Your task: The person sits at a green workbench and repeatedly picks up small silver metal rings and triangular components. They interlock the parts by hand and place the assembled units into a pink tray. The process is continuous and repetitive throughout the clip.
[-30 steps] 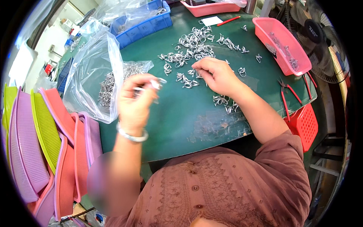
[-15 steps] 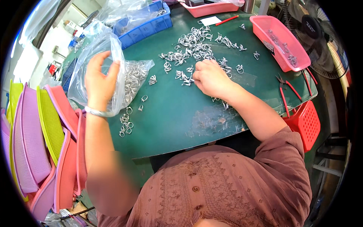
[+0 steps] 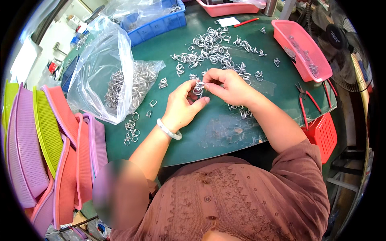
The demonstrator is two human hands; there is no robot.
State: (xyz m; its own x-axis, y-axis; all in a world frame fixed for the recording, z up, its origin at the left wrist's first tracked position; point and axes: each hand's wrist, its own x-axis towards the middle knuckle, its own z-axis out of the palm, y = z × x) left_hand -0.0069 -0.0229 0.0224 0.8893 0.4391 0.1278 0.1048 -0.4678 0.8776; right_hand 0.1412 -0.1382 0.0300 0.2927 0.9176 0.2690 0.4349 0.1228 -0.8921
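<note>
A worker at a green bench (image 3: 225,132) brings both hands together over a small metal clip (image 3: 198,89). The left hand (image 3: 183,108), which half a second ago was up at the clear plastic bag (image 3: 104,76), has come back to the middle of the bench; its fingers now close on the clip from below. The right hand (image 3: 227,86), which was resting among the loose clips a moment earlier, has lifted and pinches the same clip from the other side, thumb and forefinger in a narrow grip. The clip is held between the two hands, just above the bench and just short of the main heap (image 3: 213,50). That reads as one piece delivered to the bag and a fresh one taken up, though how the clip is being worked cannot be told.

The count: one bag, part full of clips; one large heap of clips, too many to number; a small cluster (image 3: 130,130) of about a dozen near the bag's mouth. Two pink trays (image 3: 301,48) stand at the far side, one blue crate (image 3: 157,24) behind the bag, one red basket (image 3: 323,134) at the bench's right edge, one pair of red-handled pliers (image 3: 302,102), one red pen (image 3: 246,22). Several coloured baskets (image 3: 44,140) are stacked at the left.
</note>
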